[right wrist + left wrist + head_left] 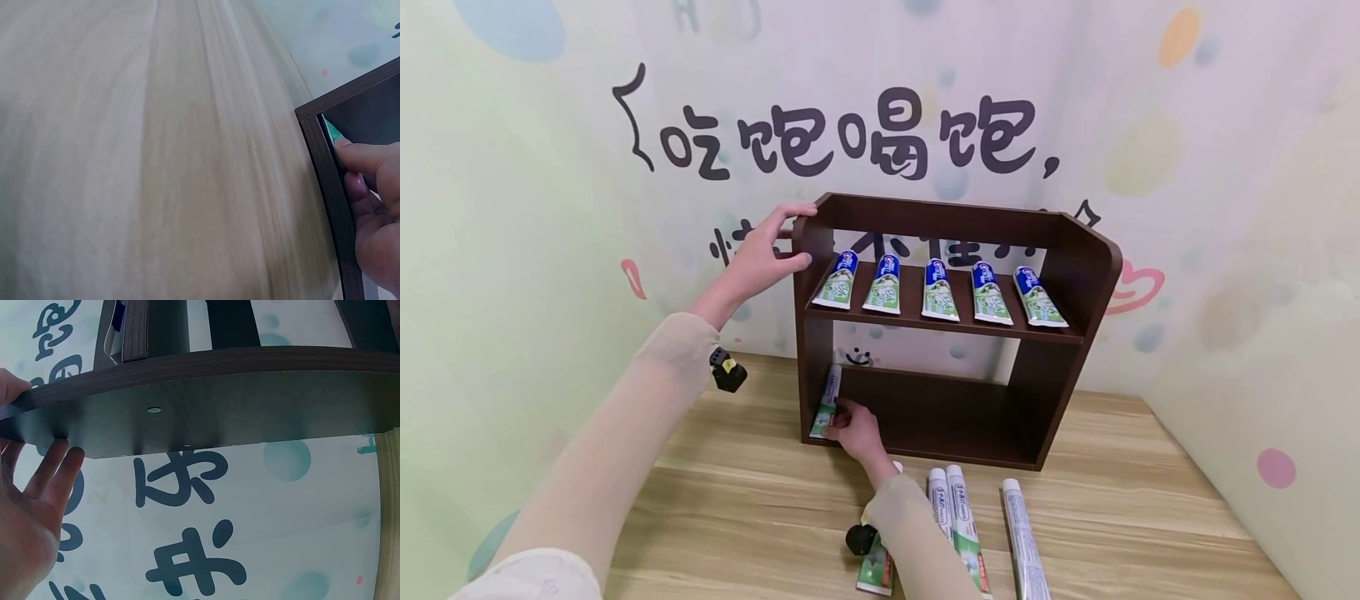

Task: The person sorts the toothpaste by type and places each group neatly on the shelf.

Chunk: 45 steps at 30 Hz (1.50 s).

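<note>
A dark brown two-level shelf stands against the wall. My left hand holds the upper end of its left side panel, with the thumb at the front edge and two fingers against the outer face. Inside the lower compartment, at its left end, a green-and-white toothpaste tube leans back against the panel, cap up. My right hand pinches this tube near its lower end. In the right wrist view the thumb and a finger of the right hand hide most of the tube, leaving a green sliver.
Several blue-and-green toothpaste tubes, one of them at the right end, lean in a row on the upper level. More white-and-green tubes lie on the wooden table in front, beside a silvery white tube. My right forearm partly covers one tube.
</note>
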Each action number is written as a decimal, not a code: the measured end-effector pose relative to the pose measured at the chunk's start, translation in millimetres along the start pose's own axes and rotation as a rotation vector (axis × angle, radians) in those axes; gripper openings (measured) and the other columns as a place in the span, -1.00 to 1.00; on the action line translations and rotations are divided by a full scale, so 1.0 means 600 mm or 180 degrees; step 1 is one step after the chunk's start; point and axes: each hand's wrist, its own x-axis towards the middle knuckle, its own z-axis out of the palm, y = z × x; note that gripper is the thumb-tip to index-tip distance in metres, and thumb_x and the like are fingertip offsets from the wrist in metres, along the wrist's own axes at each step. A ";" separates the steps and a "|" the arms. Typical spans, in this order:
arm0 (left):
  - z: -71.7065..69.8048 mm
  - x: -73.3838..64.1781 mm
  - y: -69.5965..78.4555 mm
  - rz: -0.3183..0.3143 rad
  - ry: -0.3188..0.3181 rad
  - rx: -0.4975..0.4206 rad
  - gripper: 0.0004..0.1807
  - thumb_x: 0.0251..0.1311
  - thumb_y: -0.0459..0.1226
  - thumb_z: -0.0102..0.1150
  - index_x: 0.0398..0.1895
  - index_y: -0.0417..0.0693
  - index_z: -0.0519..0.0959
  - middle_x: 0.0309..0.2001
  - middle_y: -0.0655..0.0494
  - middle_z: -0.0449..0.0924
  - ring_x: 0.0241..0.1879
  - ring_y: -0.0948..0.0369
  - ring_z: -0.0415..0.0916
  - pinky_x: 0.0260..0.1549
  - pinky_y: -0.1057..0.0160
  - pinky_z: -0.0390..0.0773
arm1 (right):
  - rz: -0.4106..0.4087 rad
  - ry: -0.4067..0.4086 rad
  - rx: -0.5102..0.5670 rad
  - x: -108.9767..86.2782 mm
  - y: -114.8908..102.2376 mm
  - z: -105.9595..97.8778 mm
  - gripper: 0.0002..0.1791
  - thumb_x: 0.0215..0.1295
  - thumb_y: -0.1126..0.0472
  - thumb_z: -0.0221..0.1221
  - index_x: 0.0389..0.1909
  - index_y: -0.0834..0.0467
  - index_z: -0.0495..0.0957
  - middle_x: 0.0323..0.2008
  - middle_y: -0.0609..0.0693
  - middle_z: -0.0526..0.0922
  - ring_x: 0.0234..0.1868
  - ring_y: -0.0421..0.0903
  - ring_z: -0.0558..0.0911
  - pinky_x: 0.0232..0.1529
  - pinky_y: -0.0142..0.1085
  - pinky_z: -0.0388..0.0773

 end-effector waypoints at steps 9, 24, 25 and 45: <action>0.000 0.001 -0.001 0.0008 0.0001 -0.0007 -0.36 0.25 -0.30 0.20 0.38 0.20 0.28 0.49 0.18 0.22 0.28 -0.09 0.37 0.13 -0.14 0.58 | 0.0039 -0.0008 0.0042 0.001 0.001 0.001 -0.37 0.01 0.35 0.42 0.17 0.34 0.51 -0.31 0.15 0.67 -0.36 -0.20 0.52 -0.34 -0.41 0.48; 0.000 -0.001 0.000 0.0004 -0.0008 0.0001 -0.36 0.25 -0.30 0.19 0.39 0.17 0.28 0.50 0.17 0.21 0.29 -0.10 0.36 0.15 -0.15 0.57 | -0.0002 -0.0003 0.0020 0.001 0.002 0.000 -0.38 0.01 0.34 0.41 0.16 0.36 0.52 -0.31 0.16 0.67 -0.35 -0.20 0.51 -0.35 -0.41 0.47; 0.000 0.000 -0.001 -0.0002 -0.0009 0.0002 -0.36 0.25 -0.30 0.19 0.39 0.17 0.28 0.50 0.17 0.21 0.29 -0.10 0.36 0.15 -0.15 0.57 | -0.0009 -0.0004 0.0026 0.001 0.002 0.000 -0.38 0.01 0.34 0.41 0.16 0.37 0.52 -0.31 0.17 0.67 -0.35 -0.19 0.51 -0.35 -0.41 0.48; -0.001 0.002 -0.003 0.0007 -0.0020 -0.0001 -0.37 0.25 -0.29 0.20 0.38 0.23 0.28 0.49 0.19 0.21 0.29 -0.08 0.36 0.15 -0.14 0.57 | -0.0053 -0.0029 0.0044 0.000 0.000 -0.004 -0.37 0.00 0.35 0.41 0.16 0.39 0.51 -0.32 0.19 0.66 -0.37 -0.21 0.51 -0.37 -0.42 0.47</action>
